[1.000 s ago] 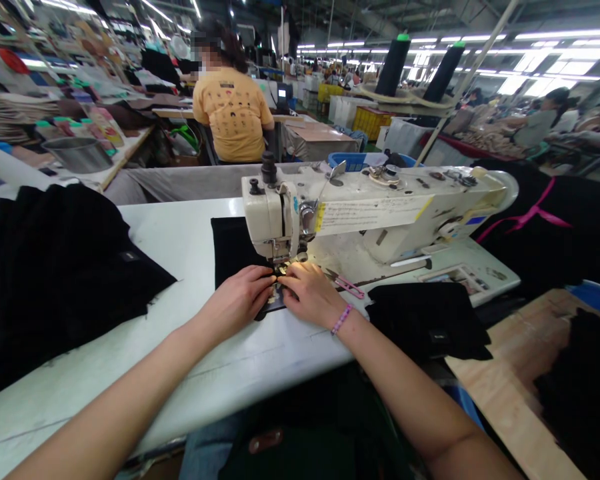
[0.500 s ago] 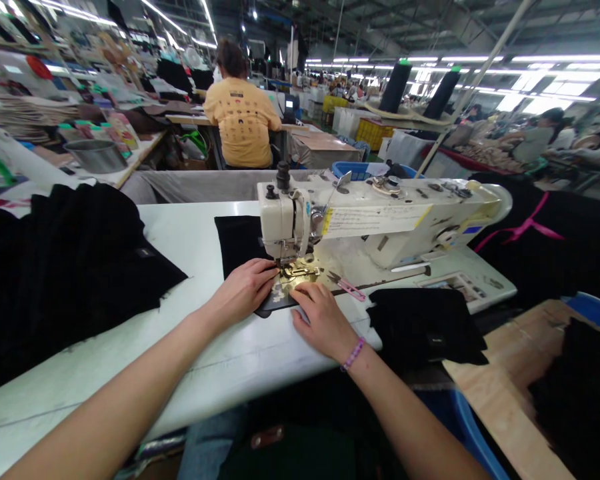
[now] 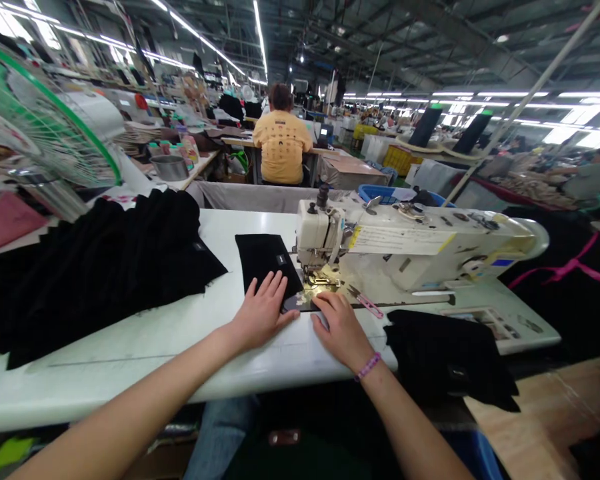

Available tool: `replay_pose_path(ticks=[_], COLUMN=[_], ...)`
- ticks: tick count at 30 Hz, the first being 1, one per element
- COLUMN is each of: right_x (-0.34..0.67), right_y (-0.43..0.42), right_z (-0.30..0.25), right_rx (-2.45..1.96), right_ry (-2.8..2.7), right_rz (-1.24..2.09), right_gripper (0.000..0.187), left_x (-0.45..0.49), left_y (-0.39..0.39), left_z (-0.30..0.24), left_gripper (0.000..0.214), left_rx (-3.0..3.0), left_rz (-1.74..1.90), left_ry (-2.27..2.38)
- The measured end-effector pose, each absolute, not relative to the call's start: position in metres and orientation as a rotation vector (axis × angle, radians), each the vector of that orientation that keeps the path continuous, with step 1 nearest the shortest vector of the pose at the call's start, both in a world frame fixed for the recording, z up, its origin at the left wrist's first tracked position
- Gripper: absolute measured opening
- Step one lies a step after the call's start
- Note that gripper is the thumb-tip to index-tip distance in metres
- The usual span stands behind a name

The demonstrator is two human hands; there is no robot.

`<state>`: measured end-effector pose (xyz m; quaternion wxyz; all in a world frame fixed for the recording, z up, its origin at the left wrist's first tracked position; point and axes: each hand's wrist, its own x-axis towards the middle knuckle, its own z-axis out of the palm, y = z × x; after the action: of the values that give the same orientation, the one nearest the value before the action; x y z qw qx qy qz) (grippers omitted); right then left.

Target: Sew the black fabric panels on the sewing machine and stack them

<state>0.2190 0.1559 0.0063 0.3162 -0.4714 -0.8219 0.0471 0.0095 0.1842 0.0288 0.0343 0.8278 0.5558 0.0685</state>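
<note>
Now the left hand (image 3: 263, 310) lies spread on black cloth (image 3: 260, 257). The right hand (image 3: 343, 327), loosely bent, thumb apart, perhaps touches the sewing machine (image 3: 420, 268).

The forearms (image 3: 145, 398) are slanting inward, the left hand (image 3: 260, 313) lying palm down with thumb (image 3: 289, 317) outspread, the right hand (image 3: 344, 330) holding its fingers (image 3: 334, 302) loosely bent.
</note>
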Motion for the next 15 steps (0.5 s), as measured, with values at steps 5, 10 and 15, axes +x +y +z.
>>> replay_pose_path(ticks=[5,10,15], right_x=[0.219,0.22,0.224], right_y=[0.157,0.155,0.158], right_z=[0.004,0.001,-0.018], right_rx=[-1.24,-1.174,-1.094], right_ry=[-2.148,-2.144,-2.123], right_rz=[0.123,0.121,0.052], right_gripper=[0.026,0.025,0.025], left_x=[-0.017,-0.037,-0.037], left_y=[0.182,0.236,0.259], left_z=[0.063,0.078,0.063], left_gripper=[0.044,0.042,0.033], left_rx=[2.345,1.935,1.808], left_rz=[0.275,0.311,0.41], left_ry=[1.878,2.397,2.377])
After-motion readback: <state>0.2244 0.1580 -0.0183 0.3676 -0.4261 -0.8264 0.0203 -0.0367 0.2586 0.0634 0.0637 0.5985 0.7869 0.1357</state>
